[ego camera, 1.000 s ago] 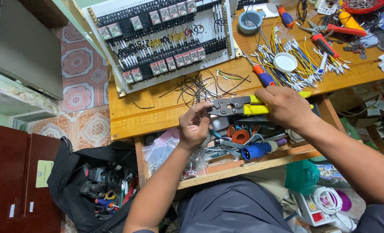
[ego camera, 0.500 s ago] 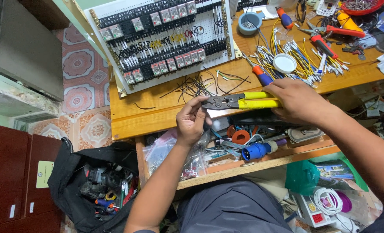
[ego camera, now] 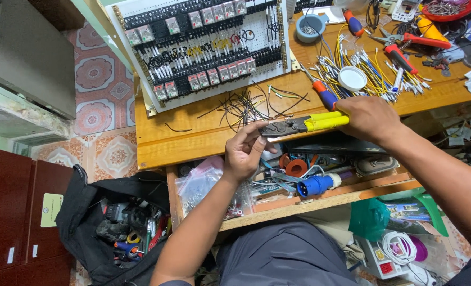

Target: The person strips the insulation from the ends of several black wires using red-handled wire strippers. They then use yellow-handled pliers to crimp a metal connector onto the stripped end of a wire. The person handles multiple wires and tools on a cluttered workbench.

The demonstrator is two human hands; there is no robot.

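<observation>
At the far left, on the floor beside your knee, a black tool bag (ego camera: 114, 222) gapes open with pliers and tape rolls showing inside. Above it the wooden table (ego camera: 193, 143) carries a white perforated panel (ego camera: 204, 47) tilted up at its back edge, set with rows of small relays and black terminal strips. A loose tangle of thin black wire offcuts (ego camera: 243, 106) lies on the table just in front of the panel. Your left hand (ego camera: 244, 151) sits right below that tangle, over the open drawer (ego camera: 299, 201), its fingers (ego camera: 256, 130) pinched together at the metal head of the crimping tool (ego camera: 304, 124); whether they grip a wire end there is too small to tell. The tool lies nearly level above the table's front edge, dark steel head toward your left hand, yellow handles toward your right. In the drawer beneath it you can see clear plastic bags, a red ring and a blue round plug (ego camera: 312, 185). Your right hand (ego camera: 370, 117) is clenched around the yellow handles, which are squeezed close together. Behind it on the table lie a blue-and-orange screwdriver (ego camera: 325, 96), a white round lid (ego camera: 352, 78) on a heap of yellow and blue ferruled wires (ego camera: 376, 74), and red-handled cutters (ego camera: 405, 53).
</observation>
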